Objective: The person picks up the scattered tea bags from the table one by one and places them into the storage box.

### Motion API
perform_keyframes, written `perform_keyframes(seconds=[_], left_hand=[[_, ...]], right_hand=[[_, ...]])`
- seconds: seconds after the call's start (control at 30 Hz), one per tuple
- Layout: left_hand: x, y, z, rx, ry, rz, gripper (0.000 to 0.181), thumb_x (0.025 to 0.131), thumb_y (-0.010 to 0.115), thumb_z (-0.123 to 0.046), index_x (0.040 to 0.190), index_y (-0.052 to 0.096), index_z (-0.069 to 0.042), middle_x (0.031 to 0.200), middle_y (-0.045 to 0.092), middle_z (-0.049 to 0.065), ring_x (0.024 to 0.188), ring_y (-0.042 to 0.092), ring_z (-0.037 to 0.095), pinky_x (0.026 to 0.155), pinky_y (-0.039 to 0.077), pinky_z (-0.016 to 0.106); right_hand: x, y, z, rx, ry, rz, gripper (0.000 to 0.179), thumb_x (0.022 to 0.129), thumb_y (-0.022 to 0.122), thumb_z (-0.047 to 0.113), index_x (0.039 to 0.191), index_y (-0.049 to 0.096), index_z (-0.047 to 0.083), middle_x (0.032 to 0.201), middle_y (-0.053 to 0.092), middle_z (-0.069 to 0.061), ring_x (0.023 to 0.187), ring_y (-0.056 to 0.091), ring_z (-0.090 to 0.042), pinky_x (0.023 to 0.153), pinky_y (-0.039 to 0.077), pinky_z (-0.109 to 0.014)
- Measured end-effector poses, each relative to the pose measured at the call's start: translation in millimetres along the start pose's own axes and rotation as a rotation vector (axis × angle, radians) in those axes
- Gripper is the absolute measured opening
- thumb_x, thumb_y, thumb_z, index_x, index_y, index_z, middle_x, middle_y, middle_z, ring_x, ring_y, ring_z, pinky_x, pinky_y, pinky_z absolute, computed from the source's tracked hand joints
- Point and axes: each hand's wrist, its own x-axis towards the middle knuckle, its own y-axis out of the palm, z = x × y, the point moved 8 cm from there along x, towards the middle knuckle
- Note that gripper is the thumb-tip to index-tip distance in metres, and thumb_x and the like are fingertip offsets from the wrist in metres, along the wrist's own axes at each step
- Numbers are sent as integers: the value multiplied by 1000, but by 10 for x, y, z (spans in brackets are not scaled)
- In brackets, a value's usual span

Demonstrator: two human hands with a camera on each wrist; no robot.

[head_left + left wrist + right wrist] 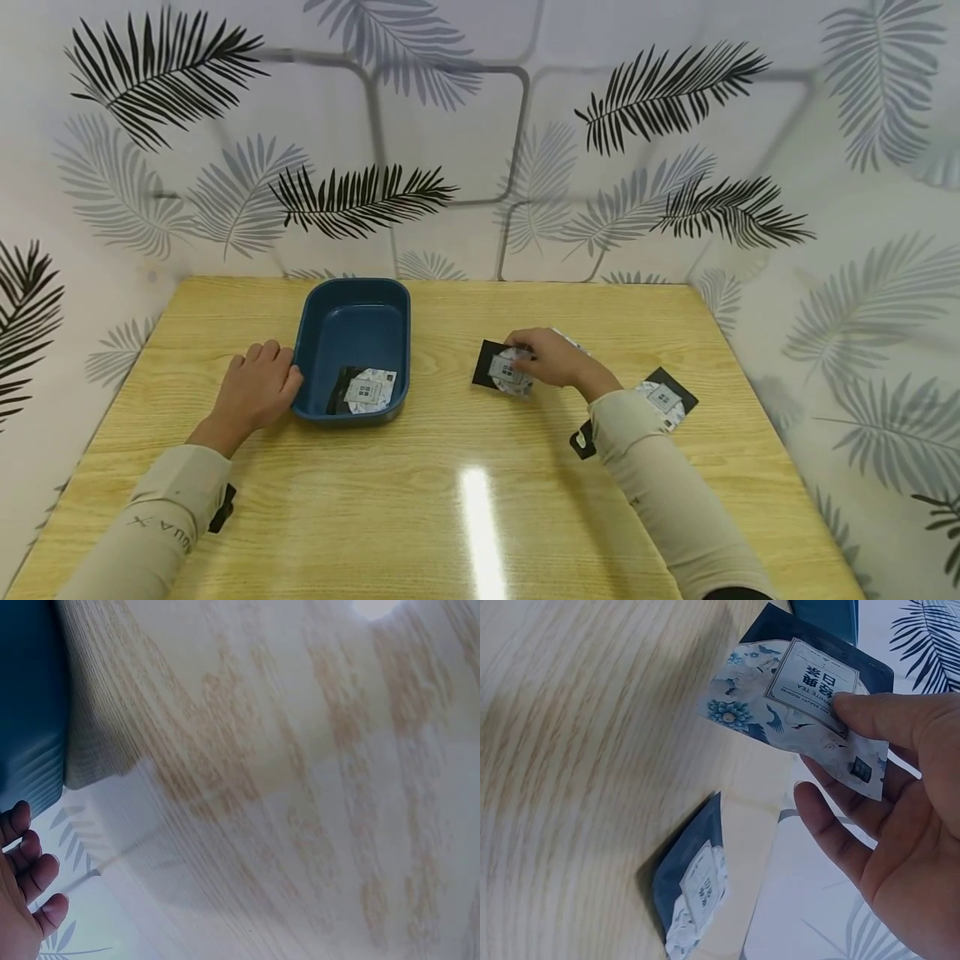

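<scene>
My right hand (553, 357) pinches a tea packet (799, 697) between thumb and fingers, above the table. The packet is black and white with blue flowers and reads "WHITE TEA". A blue plastic bin (352, 333) stands left of it, with one tea packet (367, 390) lying near its front. At the bin's left side rests my left hand (258, 385), its thumb near the rim; in the left wrist view its fingers (41, 874) are loosely bent beside the bin's wall. Another packet (666, 398) lies right of my right forearm, partly hidden by the sleeve.
Behind my right hand, the edge of another white item (566, 337) peeks out, mostly hidden. The wooden table (375, 508) meets leaf-patterned walls (450, 150) at the back and sides. In the right wrist view, a second packet (697, 889) lies on the wood.
</scene>
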Motion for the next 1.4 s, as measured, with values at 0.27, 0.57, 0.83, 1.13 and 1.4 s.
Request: perform_keyframes(seconds=[0.27, 0.57, 0.83, 1.13, 1.4], left_hand=[[0, 10, -7, -2, 0, 5, 30, 103, 32, -22, 103, 52, 1, 107, 50, 21, 92, 45, 36, 75, 34, 49], [22, 2, -2, -16, 9, -39, 27, 101, 34, -21, 100, 48, 2, 101, 50, 21, 88, 45, 36, 71, 33, 46], [19, 14, 6, -16, 5, -47, 29, 100, 33, -22, 101, 49, 2, 102, 51, 21, 89, 46, 36, 72, 34, 46], [-2, -19, -15, -14, 12, -32, 29, 101, 34, -20, 108, 50, 4, 110, 52, 24, 94, 48, 39, 75, 36, 50], [-4, -27, -23, -11, 8, -17, 32, 102, 34, -20, 113, 50, 5, 113, 52, 25, 96, 48, 39, 76, 37, 52]], right_hand=[[20, -58, 33, -5, 22, -4, 25, 99, 59, 13, 122, 63, 5, 105, 69, -10, 89, 63, -19, 82, 52, -39], [66, -118, 159, 33, -32, -35, 25, 98, 60, 11, 121, 63, 3, 105, 69, -11, 95, 66, -22, 88, 53, -43], [168, -150, 307, 16, -83, -49, 21, 98, 59, 11, 118, 63, 4, 104, 69, -10, 91, 64, -19, 85, 52, -40], [298, -150, 495, 7, -132, -40, 18, 98, 59, 11, 114, 65, 5, 99, 68, -8, 85, 60, -18, 83, 50, -39], [385, -169, 611, -32, -163, -38, 15, 97, 60, 11, 111, 66, 6, 97, 69, -8, 81, 61, -16, 80, 50, -37]])
